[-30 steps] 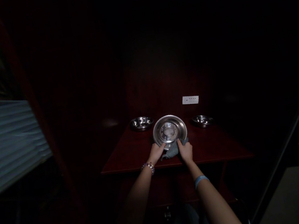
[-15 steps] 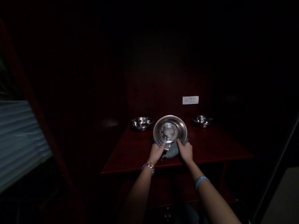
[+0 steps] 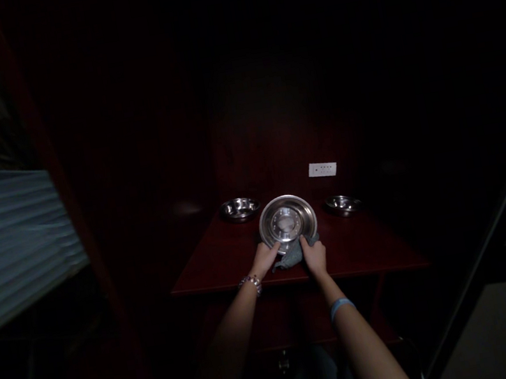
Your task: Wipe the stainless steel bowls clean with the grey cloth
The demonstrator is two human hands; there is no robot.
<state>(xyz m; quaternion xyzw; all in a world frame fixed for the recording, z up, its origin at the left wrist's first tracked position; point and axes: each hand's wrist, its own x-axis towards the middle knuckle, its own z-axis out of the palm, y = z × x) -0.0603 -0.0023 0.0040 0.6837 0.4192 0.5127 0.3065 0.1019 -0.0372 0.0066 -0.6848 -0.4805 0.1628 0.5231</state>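
A shiny metal basin (image 3: 286, 224) is tilted up over the front part of the dark red table, its round inside facing me. My left hand (image 3: 265, 258) is closed on the basin's lower left rim, thumb on the inner side. At the lower right rim my right hand (image 3: 314, 255) grips the basin together with a grey-green cloth (image 3: 292, 255). The cloth hangs between both hands, below the rim. Fingers behind the basin are hidden.
On the red table (image 3: 226, 259), a metal bowl (image 3: 239, 210) stands at the back left and a smaller metal bowl (image 3: 343, 204) at the back right. A white socket plate (image 3: 322, 169) is on the back wall. Pale blue ribbed material (image 3: 8, 237) fills the left side.
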